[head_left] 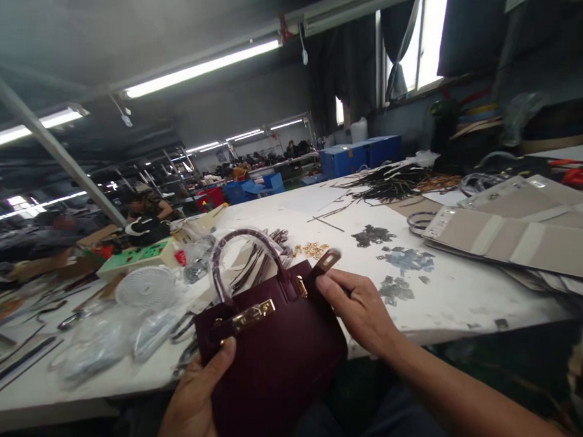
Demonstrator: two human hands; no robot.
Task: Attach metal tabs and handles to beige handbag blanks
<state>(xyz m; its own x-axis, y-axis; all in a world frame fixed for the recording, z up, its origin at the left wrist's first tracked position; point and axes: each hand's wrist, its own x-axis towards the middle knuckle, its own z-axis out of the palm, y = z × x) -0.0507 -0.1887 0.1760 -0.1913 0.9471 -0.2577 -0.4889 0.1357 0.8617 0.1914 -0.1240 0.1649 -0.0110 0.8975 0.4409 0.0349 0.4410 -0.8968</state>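
Observation:
A dark burgundy handbag (277, 359) is held up, tilted, in front of the table edge. Its rounded handle (247, 234) looks wrapped in clear film. My left hand (202, 387) grips the bag's left side, thumb on the front just below a gold clasp bar (253, 314). With my right hand (354, 305) I pinch a strap end (328, 262) at the bag's upper right; it carries a metal plate with a slot. Left of those fingers, a small gold fitting (301, 286) sits on the bag front.
On the white table (291, 209) lie small gold parts (314, 249), piles of dark flat pieces (408, 260) and black straps (390, 180). Beige panels (516, 226) are stacked at right. Plastic bags (95, 346) and a white round lid (145, 287) lie left. Another person (152, 207) sits beyond.

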